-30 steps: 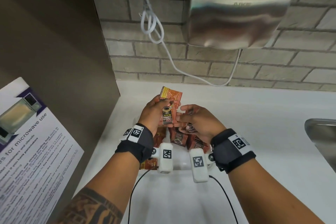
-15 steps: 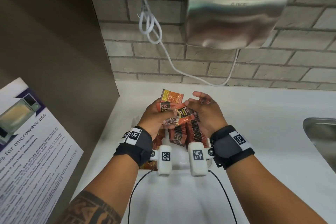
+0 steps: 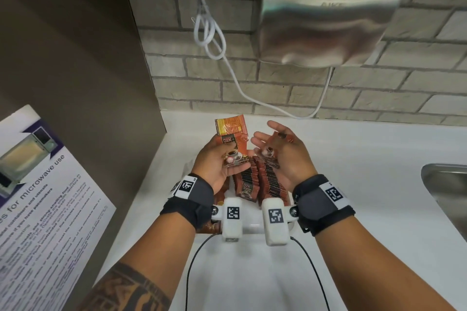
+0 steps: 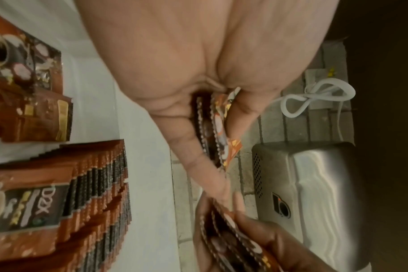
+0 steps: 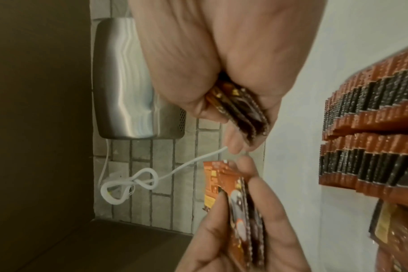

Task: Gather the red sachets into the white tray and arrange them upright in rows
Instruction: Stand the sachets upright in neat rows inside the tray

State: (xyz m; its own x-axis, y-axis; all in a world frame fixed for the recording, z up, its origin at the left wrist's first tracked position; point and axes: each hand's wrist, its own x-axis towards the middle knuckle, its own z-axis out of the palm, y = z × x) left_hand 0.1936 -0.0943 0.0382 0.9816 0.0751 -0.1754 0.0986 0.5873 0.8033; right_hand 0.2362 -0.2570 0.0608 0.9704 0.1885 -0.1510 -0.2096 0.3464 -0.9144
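Note:
My left hand [image 3: 214, 161] grips a few red sachets [image 3: 231, 139] fanned upward; the left wrist view shows them edge-on [image 4: 217, 128] between thumb and fingers. My right hand [image 3: 285, 156], a short gap to the right, holds several more sachets [image 3: 270, 154], pinched between thumb and fingers in the right wrist view [image 5: 240, 114]. Both hands hover over the white tray [image 3: 252, 225], where sachets stand upright in packed rows [image 3: 262, 179] [image 4: 98, 184] [image 5: 366, 128]. The wrists and cameras hide much of the tray.
Loose sachets [image 3: 209, 228] lie under my left wrist and at the tray's left [image 4: 23, 82]. A steel hand dryer [image 3: 328, 15] and looped white cable [image 3: 209, 33] hang on the brick wall. A brown panel [image 3: 75, 58] stands left, a sink [image 3: 444, 189] right.
The two hands were joined on one bunch of sachets. They have since parted: the right hand drew away to the right with some sachets, and the left keeps the others.

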